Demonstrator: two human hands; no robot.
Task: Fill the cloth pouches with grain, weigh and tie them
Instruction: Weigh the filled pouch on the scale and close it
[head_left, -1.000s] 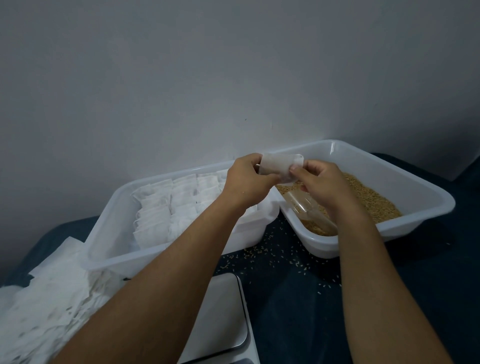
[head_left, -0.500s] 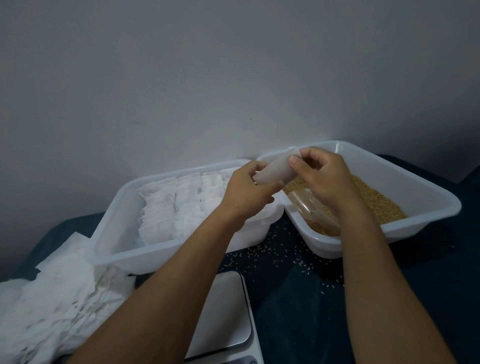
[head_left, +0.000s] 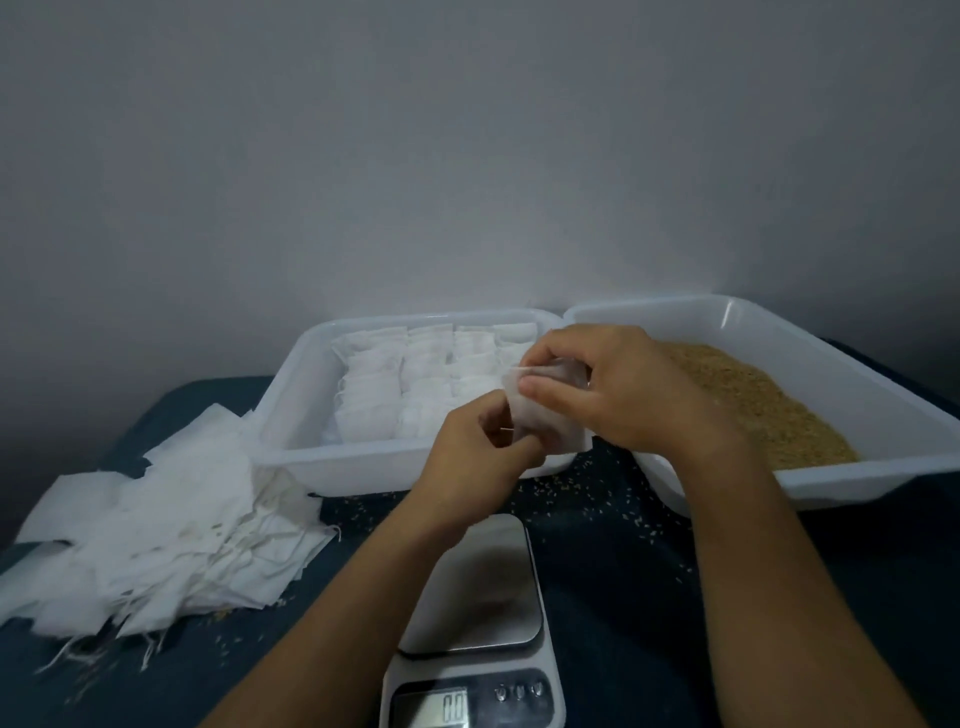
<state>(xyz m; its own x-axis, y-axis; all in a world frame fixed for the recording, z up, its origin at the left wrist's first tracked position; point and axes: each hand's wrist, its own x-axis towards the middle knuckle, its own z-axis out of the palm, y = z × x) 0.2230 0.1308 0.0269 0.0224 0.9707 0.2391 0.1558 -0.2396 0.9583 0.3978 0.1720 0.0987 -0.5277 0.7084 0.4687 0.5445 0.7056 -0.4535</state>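
Dark blue table, grey wall. I see the pouch (head_left: 540, 415) pinched by left hand (head_left: 483, 447) and right hand (head_left: 613, 389), above the tray gap; looks like mouth-opening. Next: scoop grain (head_left: 748, 400), weigh on near scale (head_left: 483, 592).

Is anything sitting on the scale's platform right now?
No: the steel platform of the white digital kitchen scale is bare, and both hands hold the white cloth pouch above it.

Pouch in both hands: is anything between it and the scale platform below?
Nothing visible. The pouch is held by the left hand and right hand above the scale, whose platform is bare apart from the left forearm crossing its near-left edge.
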